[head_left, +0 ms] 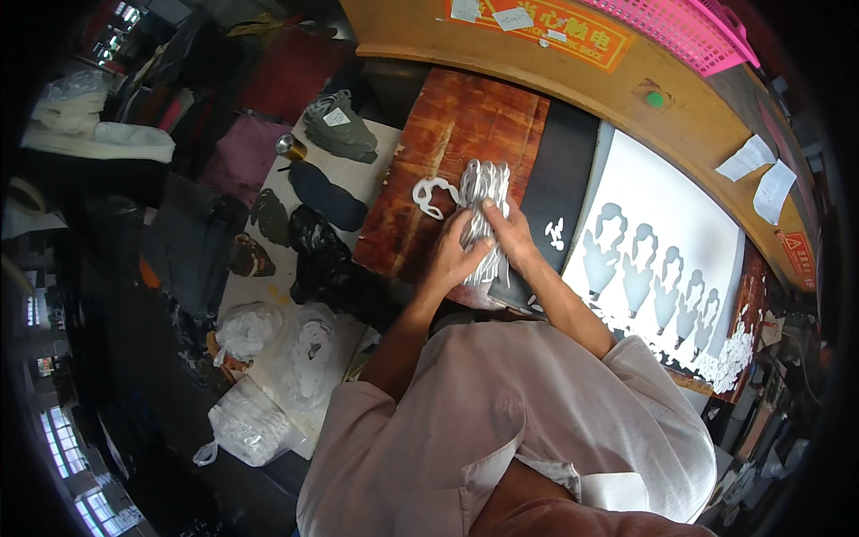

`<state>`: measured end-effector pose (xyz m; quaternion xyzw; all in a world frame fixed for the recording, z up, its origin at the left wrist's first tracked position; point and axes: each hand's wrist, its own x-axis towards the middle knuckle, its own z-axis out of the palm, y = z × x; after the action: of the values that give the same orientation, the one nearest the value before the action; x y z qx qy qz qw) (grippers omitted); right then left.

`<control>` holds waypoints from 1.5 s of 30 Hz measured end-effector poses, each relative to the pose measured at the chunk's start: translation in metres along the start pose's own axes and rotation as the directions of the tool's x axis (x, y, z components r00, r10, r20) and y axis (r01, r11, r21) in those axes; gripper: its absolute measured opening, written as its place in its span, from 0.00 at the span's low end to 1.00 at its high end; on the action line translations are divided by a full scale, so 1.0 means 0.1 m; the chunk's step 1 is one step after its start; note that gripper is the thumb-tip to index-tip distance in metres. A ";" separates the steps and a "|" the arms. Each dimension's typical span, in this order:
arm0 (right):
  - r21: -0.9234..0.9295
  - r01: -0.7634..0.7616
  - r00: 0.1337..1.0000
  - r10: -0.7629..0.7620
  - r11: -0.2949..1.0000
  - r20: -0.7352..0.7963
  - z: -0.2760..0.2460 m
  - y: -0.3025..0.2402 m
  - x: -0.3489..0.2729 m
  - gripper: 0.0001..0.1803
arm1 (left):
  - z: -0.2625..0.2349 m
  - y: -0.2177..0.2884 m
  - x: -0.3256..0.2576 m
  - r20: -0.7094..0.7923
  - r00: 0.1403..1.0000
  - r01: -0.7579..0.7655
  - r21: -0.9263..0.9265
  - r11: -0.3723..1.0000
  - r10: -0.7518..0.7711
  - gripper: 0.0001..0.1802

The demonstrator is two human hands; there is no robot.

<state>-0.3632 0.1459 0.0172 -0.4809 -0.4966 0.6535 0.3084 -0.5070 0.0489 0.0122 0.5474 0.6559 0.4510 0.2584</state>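
The left hand is curled around the lower part of a stack of white cut-out pieces, fingers closed on it, while the right hand presses on the same stack from the other side, thumb over the top, so both hands grip it together. The stack rests on a reddish-brown cutting block, with one loose white cut-out lying just beside it on the left. To the right, a white sheet already shows a row of punched-out holes along its lower part, with the upper part uncut, so I judge the cutting is partly done and the gathering of pieces is under way. Clear bags of white pieces sit at the lower left, suggesting some batches are already packed.
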 end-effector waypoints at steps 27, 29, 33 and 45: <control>0.308 -0.148 0.989 0.144 0.940 0.037 0.24 -0.26 0.04 0.33 | 0.35 -0.26 0.43 -0.068 0.959 0.254 -0.217 0.942 -0.274 0.41; 0.162 -0.124 0.992 0.117 0.979 0.055 0.29 -0.34 0.09 0.32 | 0.30 -0.19 0.38 0.002 0.939 0.330 -0.292 0.897 -0.345 0.41; -0.087 -0.067 0.998 0.069 0.994 0.016 0.37 -0.48 0.25 0.44 | 0.01 -0.02 0.46 0.081 0.781 0.625 -0.125 0.771 -0.620 0.49; 0.135 -0.057 0.991 0.040 0.989 0.125 0.39 -0.53 0.19 0.37 | 0.24 0.18 0.60 -0.188 0.905 0.333 -0.245 0.911 -0.381 0.44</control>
<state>-0.4104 0.1661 0.0630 -0.4294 -0.4562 0.7218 0.2941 -0.4943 0.1137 0.0267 0.3312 0.7204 0.5221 0.3143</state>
